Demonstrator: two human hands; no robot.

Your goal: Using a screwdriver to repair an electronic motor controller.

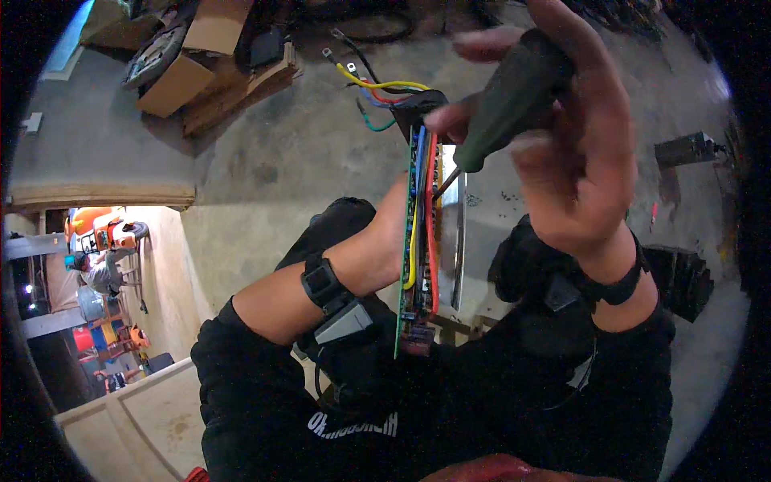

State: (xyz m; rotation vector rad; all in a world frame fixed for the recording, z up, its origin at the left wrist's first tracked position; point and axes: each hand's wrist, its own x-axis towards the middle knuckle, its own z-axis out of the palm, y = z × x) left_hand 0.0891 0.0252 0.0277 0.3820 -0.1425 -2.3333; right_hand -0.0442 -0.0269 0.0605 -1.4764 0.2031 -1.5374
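Note:
A green circuit board assembly (405, 265) stands edge-on above my lap, with red, yellow and blue wires along it. My left hand (393, 221) grips it from the left side; its fingers are hidden behind the board. In my right hand (586, 161), slightly blurred, is a screwdriver (510, 100) with a dark green handle. Its shaft slants down left to the board's right side; whether the tip touches cannot be made out. A silver metal plate (452, 265) runs along that side. From a black sleeve (422, 104) at the far end, coloured cables (381, 83) with metal lugs spread left.
Cardboard pieces (217, 80) lie far left on the concrete floor (265, 161). Dark metal blocks (687, 153) are at right, with small dark bits (510, 197) nearer. At left, beyond a wooden edge (104, 195), a person (103, 273) is near an orange machine (92, 221).

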